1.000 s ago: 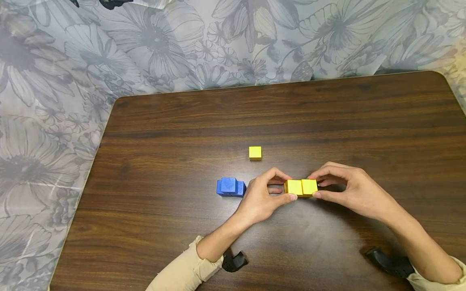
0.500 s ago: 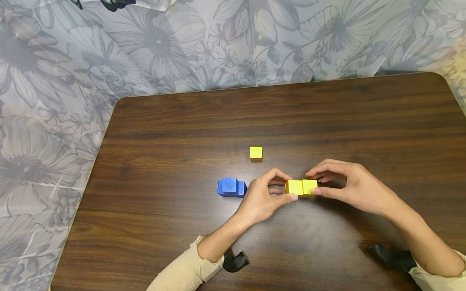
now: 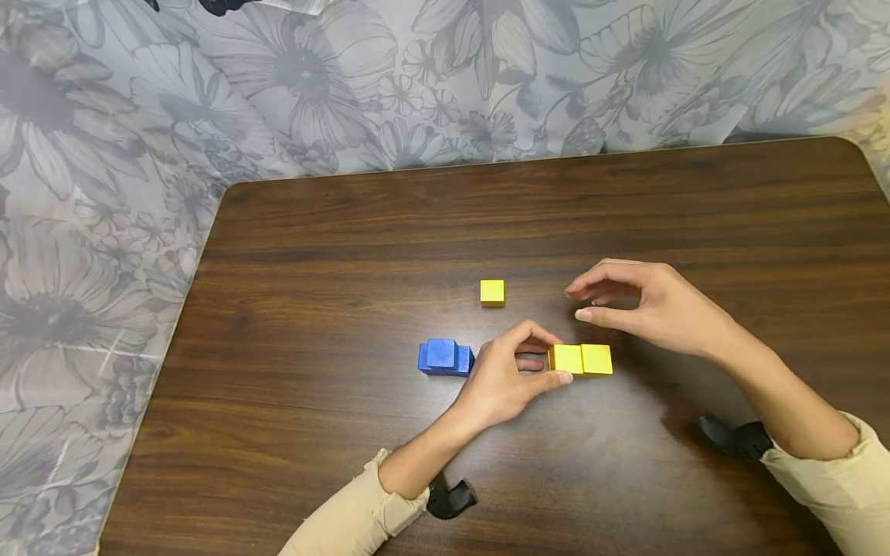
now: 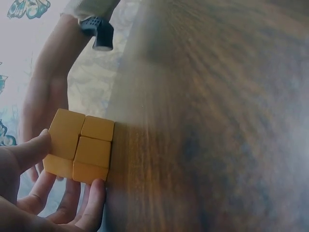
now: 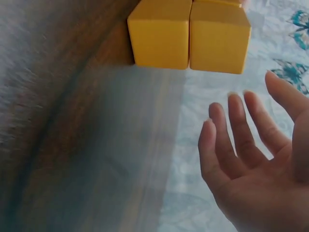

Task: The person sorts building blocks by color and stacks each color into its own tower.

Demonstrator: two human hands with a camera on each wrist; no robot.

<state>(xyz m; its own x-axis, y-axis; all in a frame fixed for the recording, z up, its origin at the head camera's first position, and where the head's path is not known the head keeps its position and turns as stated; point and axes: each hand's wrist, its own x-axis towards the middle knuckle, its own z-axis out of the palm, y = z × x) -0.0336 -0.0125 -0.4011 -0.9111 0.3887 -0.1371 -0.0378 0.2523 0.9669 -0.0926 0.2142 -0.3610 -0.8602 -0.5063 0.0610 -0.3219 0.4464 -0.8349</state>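
Observation:
A compact group of several yellow cubes (image 3: 596, 360) stands two high and two wide on the table. My left hand (image 3: 497, 378) grips the left side of the group, thumb at the front and fingers behind. In the left wrist view, the thumb and fingers touch the yellow cubes (image 4: 91, 152) on opposite sides. Behind and to the right of the group hovers my right hand (image 3: 647, 305), its fingers loosely bent around nothing. The right wrist view shows a gap between that hand (image 5: 260, 159) and the yellow cubes (image 5: 219, 38). Farther back lies a single yellow cube (image 3: 492, 293).
Left of my left hand, several blue cubes (image 3: 441, 353) form a small stack with one on top. The dark wooden table (image 3: 313, 262) meets a floral-patterned cloth (image 3: 417, 85) behind its far edge. Black wrist-worn devices (image 3: 450, 499) stick out near both sleeves.
My right hand has let go of the right-hand yellow cubes and moved up and away toward the far side. The left hand has kept its grip in the same place.

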